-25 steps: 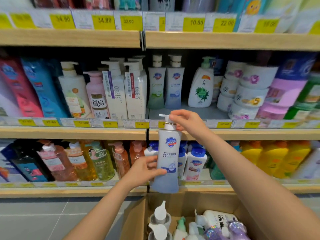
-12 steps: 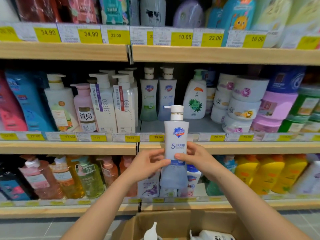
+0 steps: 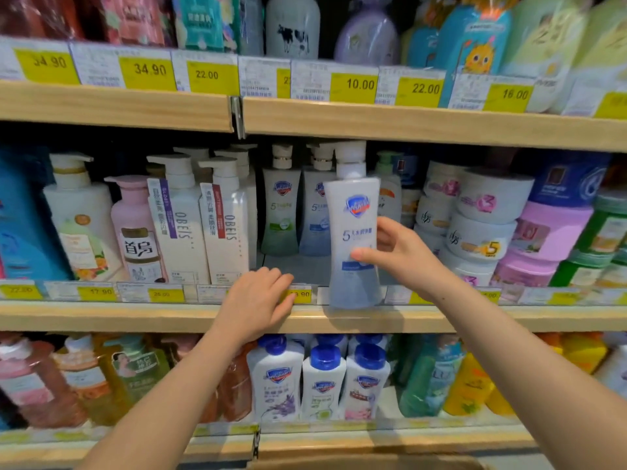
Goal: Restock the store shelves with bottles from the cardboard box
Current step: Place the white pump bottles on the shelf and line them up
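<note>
On the far left stood a white pump bottle point(image 3: 79, 212), then a pink bottle point(image 3: 135, 228). The left hand point(image 3: 256, 301) lay on the middle shelf's front edge point(image 3: 135, 318), fingers loosely curled, holding nothing, over a yellow price tag point(image 3: 300, 295). Just right, the right hand point(image 3: 403, 254) gripped the blue-white pump bottle point(image 3: 353, 232), upright, at that shelf's lip, before two like bottles point(image 3: 281, 205).

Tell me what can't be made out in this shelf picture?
All in the head view:
- Cardboard box: cut off by the bottom edge; its contents are out of sight.
- Price tag beside the left hand: the fingers cover its first digits.
- Blue bottle in the right hand: label small print blurred.
- Rear blue bottle: partly hidden by the held one.
</note>
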Motion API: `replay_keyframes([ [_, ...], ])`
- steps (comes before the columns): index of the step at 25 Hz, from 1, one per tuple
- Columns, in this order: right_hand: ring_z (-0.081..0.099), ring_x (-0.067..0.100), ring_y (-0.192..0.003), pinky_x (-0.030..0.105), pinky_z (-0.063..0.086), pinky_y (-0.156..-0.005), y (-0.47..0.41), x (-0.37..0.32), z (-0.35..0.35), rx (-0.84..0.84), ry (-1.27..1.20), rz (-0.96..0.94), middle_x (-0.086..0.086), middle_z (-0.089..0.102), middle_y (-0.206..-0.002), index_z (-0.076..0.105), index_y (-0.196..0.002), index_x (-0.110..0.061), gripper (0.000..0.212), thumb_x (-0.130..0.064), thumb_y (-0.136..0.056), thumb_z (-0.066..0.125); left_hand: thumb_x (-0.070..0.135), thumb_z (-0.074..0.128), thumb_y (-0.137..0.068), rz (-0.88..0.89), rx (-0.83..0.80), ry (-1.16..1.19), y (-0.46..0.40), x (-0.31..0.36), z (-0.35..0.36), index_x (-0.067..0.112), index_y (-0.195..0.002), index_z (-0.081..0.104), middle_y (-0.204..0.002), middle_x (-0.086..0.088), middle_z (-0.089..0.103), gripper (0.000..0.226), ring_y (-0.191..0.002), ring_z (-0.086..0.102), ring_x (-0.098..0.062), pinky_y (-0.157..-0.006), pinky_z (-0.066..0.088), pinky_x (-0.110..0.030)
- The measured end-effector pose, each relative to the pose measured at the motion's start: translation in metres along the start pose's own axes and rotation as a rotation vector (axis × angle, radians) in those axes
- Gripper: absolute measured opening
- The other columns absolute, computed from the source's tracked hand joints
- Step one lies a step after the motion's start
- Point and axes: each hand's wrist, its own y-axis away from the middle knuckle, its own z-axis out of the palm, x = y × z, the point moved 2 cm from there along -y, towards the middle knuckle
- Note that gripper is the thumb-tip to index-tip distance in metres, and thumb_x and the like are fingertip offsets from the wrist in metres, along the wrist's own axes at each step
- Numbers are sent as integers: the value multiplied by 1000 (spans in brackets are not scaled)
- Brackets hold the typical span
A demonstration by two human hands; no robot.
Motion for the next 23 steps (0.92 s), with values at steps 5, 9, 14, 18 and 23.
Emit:
replay_keyframes([
  [5,65,7,-98,24,54,-84,-34,-8,6,23,-73,-51,0,67,-110,50,-121,-13,47,-10,-79,71,41,41,-86,-15,38,26,0,-5,1,17,-89,59,-72,2,56,30,-63,51,-16,-54,38,-28],
  [9,63,9,-103,25,53,-87,-44,1,11,1,-38,-70,2,65,-113,47,-121,-15,53,-8,-76,73,41,41,-84,-21,18,34,1,-1,-3,19,-81,56,-66,4,53,27,-58,48,-14,-51,33,-25],
  [14,61,17,-104,31,52,-91,-72,30,24,91,-32,-28,7,62,-120,49,-125,-10,55,-6,-76,73,39,43,-83,-31,28,10,1,-2,-2,19,-81,58,-65,5,54,25,-57,49,-14,-51,32,-25],
  [18,59,26,-105,40,49,-94,-101,50,34,168,59,-17,11,60,-124,50,-128,-8,58,-12,-76,74,39,43,-83,-16,49,1,2,-2,0,20,-82,58,-67,5,54,25,-58,49,-13,-52,33,-25],
  [23,61,27,-103,44,51,-92,-109,65,35,229,-3,17,11,61,-120,50,-125,-8,57,-16,-75,75,39,43,-84,-18,55,-2,2,-1,-1,20,-82,58,-66,6,54,24,-58,48,-12,-53,29,-23],
])
